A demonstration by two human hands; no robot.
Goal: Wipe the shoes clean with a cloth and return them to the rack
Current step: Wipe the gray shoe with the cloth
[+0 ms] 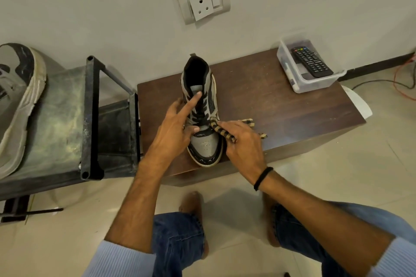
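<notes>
Shoe under left hand (cloth alongside)

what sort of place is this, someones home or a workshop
Most likely a room in a home: a tv remote in a plastic tub on a low wooden table, a wall socket, and a metal shoe rack beside the shoe being wiped with a cloth.
</notes>
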